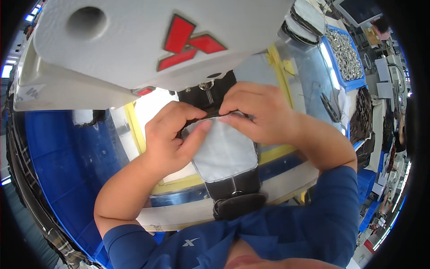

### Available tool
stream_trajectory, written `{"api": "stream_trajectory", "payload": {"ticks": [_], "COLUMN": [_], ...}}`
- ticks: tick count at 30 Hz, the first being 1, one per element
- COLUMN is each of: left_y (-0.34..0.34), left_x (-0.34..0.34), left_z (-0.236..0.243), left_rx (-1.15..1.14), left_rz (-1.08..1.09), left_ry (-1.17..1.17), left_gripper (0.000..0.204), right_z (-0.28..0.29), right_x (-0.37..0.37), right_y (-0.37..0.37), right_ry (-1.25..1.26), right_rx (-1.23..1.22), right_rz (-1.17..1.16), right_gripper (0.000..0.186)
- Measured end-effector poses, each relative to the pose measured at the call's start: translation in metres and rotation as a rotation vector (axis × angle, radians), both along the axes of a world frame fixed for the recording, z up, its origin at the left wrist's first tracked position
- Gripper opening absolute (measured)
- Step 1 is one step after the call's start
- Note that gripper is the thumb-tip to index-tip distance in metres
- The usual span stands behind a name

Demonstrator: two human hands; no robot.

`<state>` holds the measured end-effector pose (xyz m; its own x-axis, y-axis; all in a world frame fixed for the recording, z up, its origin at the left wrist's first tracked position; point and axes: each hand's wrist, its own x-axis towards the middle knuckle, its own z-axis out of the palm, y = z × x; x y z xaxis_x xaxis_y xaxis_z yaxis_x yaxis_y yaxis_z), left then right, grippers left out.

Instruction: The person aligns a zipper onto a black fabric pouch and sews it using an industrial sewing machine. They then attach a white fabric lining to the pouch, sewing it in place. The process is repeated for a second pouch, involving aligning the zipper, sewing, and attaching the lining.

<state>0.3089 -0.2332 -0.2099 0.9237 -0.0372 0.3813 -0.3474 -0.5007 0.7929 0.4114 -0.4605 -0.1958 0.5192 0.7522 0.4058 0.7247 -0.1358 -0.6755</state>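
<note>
A light grey fabric panel [226,150] with a dark border lies on the work table in front of me. Black fabric with a metal ring and zipper-like strip [209,95] joins its far side. More black fabric [233,188] with a small metal ring hangs toward the table's near edge. My left hand [168,136] pinches the panel's far left edge between thumb and fingers. Close beside it, my right hand [264,114] grips the same far edge, thumb on the grey side. Both hands sit just below the sewing machine head [112,58], which hides the needle area.
A deep blue bin [67,179] stands left, with a grey-and-black piece [83,117] at its far edge. At right are thread snips [330,107] and a blue tray [357,84] of metal hardware. Similar fabric pieces [307,20] are stacked at the far right.
</note>
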Motion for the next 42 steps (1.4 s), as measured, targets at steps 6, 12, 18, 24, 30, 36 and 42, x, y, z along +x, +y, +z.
{"api": "stream_trajectory", "payload": {"ticks": [6, 12, 18, 24, 30, 36, 42], "left_y": [0.002, 0.002, -0.003, -0.005, 0.001, 0.000, -0.003], "left_x": [-0.002, -0.003, -0.002, -0.002, 0.000, 0.000, -0.001], "left_z": [0.002, 0.003, 0.002, 0.005, 0.003, 0.004, 0.003], "left_rx": [-0.017, -0.009, -0.032, -0.038, -0.141, -0.195, -0.173], "left_rz": [-0.014, -0.009, -0.024, -0.031, -0.072, -0.052, -0.004], "left_ry": [0.134, 0.167, 0.095, 0.112, 0.226, 0.305, 0.326], "left_gripper": [0.012, 0.011, 0.010, 0.010, 0.008, 0.006, 0.006], "right_z": [-0.003, -0.003, 0.002, 0.001, 0.006, 0.006, 0.004], "right_x": [-0.001, -0.001, -0.002, -0.005, -0.002, 0.000, 0.001], "right_y": [0.002, 0.001, 0.004, 0.007, 0.005, 0.006, 0.006], "right_ry": [-0.037, -0.041, 0.146, 0.213, 0.258, 0.339, 0.288], "right_rx": [0.018, 0.008, -0.004, -0.031, -0.090, -0.076, -0.117], "right_rz": [0.013, 0.009, 0.015, -0.016, -0.001, -0.006, -0.011], "right_gripper": [0.017, 0.017, 0.012, 0.009, 0.007, 0.005, 0.005]}}
